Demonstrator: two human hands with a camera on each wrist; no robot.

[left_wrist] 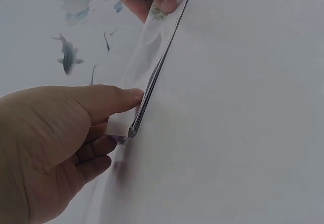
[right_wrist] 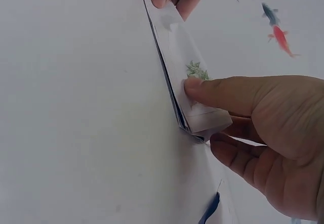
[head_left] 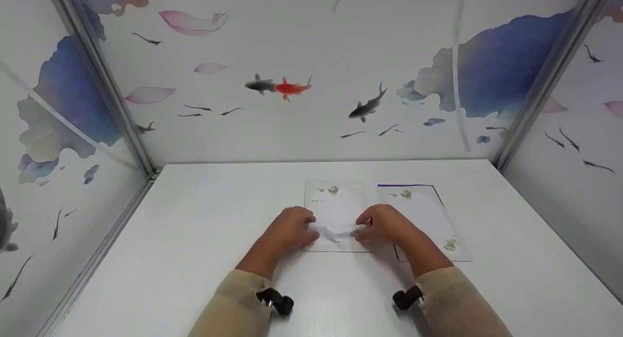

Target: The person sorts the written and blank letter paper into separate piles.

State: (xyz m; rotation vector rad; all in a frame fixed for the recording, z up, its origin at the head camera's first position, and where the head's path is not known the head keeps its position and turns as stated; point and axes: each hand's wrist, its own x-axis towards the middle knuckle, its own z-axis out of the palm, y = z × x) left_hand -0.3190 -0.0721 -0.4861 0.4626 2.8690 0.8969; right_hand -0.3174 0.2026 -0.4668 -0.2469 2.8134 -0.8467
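Both hands pinch a white sheet of paper (head_left: 336,233), folded into a layered strip with dark edges. It crosses the lower part of a printed sheet (head_left: 336,205) on the table. My left hand (head_left: 292,227) grips the strip's left end, its thumb on the face and its fingers behind in the left wrist view. At the other end, my right hand (head_left: 387,225) presses its thumb beside a green plant print (right_wrist: 196,70), with curled fingers behind. Several layers show along the strip's edge (left_wrist: 152,82).
To the right, partly under the right forearm, lies a second printed sheet (head_left: 421,215) with a purple and dark edge. White table (head_left: 194,259) surrounds the papers. Printed panels (head_left: 311,132) with fish and petals close off the back and sides.
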